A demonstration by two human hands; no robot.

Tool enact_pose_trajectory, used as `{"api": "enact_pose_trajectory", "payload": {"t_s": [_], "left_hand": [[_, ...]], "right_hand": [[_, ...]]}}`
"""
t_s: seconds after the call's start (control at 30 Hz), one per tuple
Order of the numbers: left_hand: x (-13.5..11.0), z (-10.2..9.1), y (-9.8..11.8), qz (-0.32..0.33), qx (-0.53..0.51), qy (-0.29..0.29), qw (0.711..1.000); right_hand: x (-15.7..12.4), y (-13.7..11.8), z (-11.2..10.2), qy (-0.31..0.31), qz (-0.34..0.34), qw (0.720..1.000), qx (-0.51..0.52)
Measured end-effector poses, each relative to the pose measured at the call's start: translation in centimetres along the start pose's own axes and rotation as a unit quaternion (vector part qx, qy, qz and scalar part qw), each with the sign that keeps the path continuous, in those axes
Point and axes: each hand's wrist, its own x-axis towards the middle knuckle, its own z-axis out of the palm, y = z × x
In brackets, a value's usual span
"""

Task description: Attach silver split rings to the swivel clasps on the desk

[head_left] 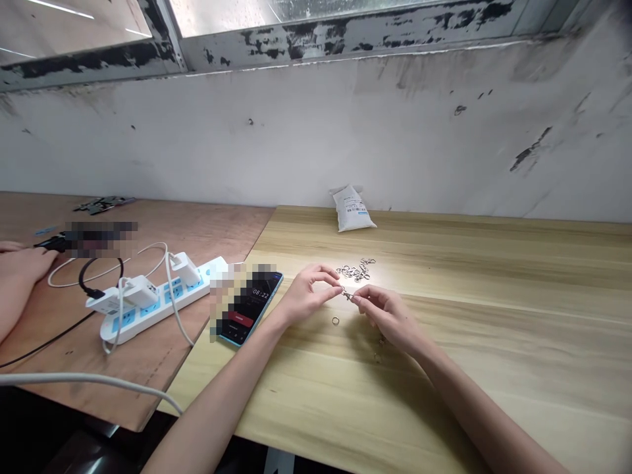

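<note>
Has phone (251,299) face up left of center, likely for quick glances at screen. Pinches, with thumb and finger of left hand (305,295), seemingly ring end of small metal clasp (348,296) just below frame center, with loose ring (336,321) nearby and metal heap (353,272) just above, presumably for easy reach. Grips clasp's other end in fingertips of right hand (388,315), probably for steadiness.
</note>
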Motion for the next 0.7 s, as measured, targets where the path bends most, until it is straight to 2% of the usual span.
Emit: {"api": "enact_pose_trajectory", "payload": {"t_s": [0.1, 0.23, 0.3, 0.4, 0.6, 0.7], "left_hand": [[-0.2, 0.2, -0.4, 0.076, 0.157, -0.012, 0.985], [-0.5, 1.2, -0.8, 0.145, 0.31, -0.052, 0.938], [-0.6, 1.5, -0.8, 0.163, 0.339, -0.063, 0.925], [-0.6, 1.6, -0.9, 0.173, 0.35, -0.057, 0.919], [-0.6, 1.7, -0.7, 0.193, 0.391, -0.024, 0.9], [-0.7, 1.8, -0.6, 0.179, 0.378, -0.014, 0.908]], "right_hand": [[0.1, 0.4, -0.4, 0.011, 0.009, 1.0, -0.02], [0.2, 1.2, -0.3, 0.017, 0.01, 0.997, -0.072], [0.2, 1.4, -0.1, 0.022, 0.004, 0.995, -0.096], [0.2, 1.5, -0.1, 0.027, 0.006, 0.995, -0.101], [0.6, 1.6, -0.4, 0.031, 0.047, 0.998, -0.003], [0.6, 1.6, -0.3, 0.017, 0.058, 0.998, 0.031]]}}
